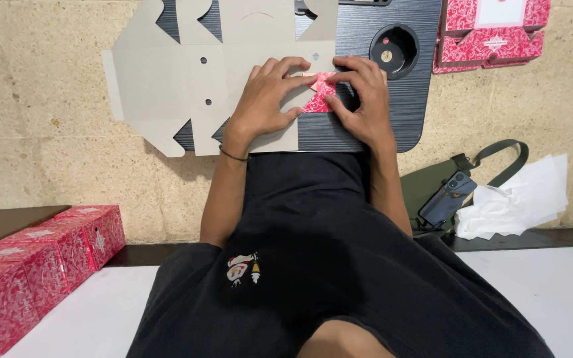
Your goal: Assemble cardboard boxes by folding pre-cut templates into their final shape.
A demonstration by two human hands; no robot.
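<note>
Cardboard blank (187, 79), die-cut and unfolded, lay grey side up across the left part of the dark lap desk (373, 129) in front of me. It was a flat sheet scored into panels, with notched, angled flaps along its top and bottom edges and a few small round holes punched through the middle panels. At its right end one flap (318, 93) was turned over, exposing the outer face: red with a fine white pattern. My left hand (266, 93) rested palm down on the grey panel, fingers spread and bent, tips pressing at the edge of the red flap. My right hand (363, 96) was curled over the flap from the other side, thumb and fingers pinching it against the desk. Finished red patterned boxes (28, 265) stood stacked at lower left. Another flat red blank (492, 33) lay at upper right. A phone (447, 197) sat on a green bag (432, 185), beside crumpled white paper (518, 199)
</note>
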